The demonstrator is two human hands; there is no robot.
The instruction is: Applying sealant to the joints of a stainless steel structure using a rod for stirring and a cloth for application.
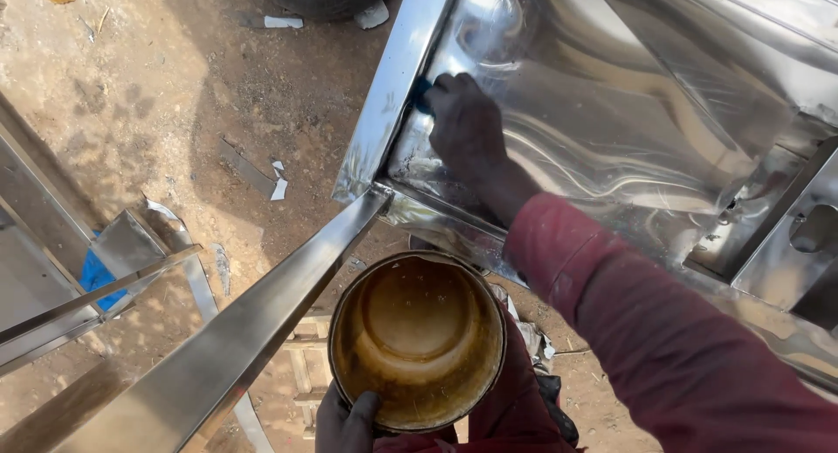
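Up at 12 o'clock, the right hand reaches out, fingers curled around a blue pad pressed on the steel panel; at 6 o'clock the left hand pinches a rusty tin's rim.

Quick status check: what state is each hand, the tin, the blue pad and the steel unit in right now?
right hand: pressing blue pad against steel unit's inner corner
left hand: gripping tin's rim
round tin: upright, open, brown-stained inside
steel unit: shiny, smeared
steel leg: attached at corner
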